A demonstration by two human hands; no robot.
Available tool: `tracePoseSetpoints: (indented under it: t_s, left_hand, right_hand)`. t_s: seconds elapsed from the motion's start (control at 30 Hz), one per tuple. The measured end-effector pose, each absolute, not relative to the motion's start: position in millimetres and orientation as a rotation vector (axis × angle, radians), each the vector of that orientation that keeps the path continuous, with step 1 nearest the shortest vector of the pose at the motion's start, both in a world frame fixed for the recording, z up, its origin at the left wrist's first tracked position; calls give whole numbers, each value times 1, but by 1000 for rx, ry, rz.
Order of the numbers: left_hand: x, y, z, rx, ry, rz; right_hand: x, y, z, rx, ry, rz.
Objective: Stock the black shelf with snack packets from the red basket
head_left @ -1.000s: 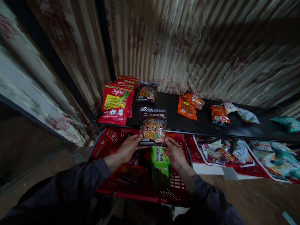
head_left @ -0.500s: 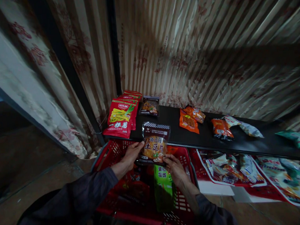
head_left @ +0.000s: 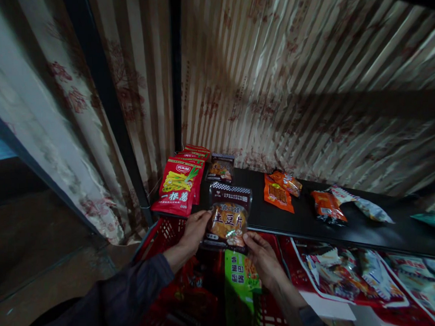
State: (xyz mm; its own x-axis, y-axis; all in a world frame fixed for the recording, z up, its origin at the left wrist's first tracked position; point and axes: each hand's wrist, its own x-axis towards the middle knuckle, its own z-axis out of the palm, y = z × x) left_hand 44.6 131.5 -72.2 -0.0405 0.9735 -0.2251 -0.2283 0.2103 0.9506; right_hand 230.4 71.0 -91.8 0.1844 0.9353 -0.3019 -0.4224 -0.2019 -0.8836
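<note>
A dark potato chip bag with a clear middle is held between both hands, tilted up at the front edge of the black shelf. My left hand pinches its left side. On its lower right corner, my right hand has its fingers closed. Just behind stands a similar dark bag. Red snack bags are stacked to the left. Below the hands, a green bag lies in a red basket.
Farther right on the shelf lie orange bags, an orange and clear bag, a white bag and a green bag. Filled red baskets stand below. A black post rises before the curtain.
The view has shifted, so the shelf appears lower. Both hands still hold the dark bag, which now looks closer to the similar bag behind it.
</note>
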Motion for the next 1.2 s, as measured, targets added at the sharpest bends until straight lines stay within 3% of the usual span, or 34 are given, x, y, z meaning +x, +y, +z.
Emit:
tracePoseSetpoints:
  t_s: [0.27,0.5,0.8,1.03,1.2]
  left_hand:
    - [75,227,-45,1092,1468,1302]
    - [83,270,-52,1267,1611,1191]
    - [88,279,-54,1594,1892,957]
    - [94,276,-70,1817,1982,930]
    - [98,269,-81,1907,2059,989]
  right_hand:
    - [243,185,-60,-1248,-679,1226]
    - [233,252,-80,-1325,-715,1064]
    - [240,281,-116,-1633,-1165,644]
    - [238,271,-105,-1878,-1357,334]
    - [235,272,-98,-1735,-1428,205]
